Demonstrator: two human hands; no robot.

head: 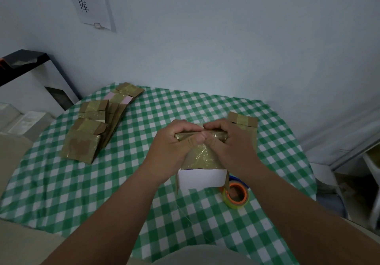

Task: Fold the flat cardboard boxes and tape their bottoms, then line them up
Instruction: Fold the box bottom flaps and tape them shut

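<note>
Up on the wall, top left, hangs a white paper sheet (90, 3), tilted in this wide view, and it carries three large black handwritten Chinese characters: 码 and 出 side by side on the upper row, 库 alone beneath them. A small pale tab sits at the sheet's lower edge, nothing legible on it. That sheet is the only writing to be read; the white panel on the box (200, 179) shows no print.
</note>
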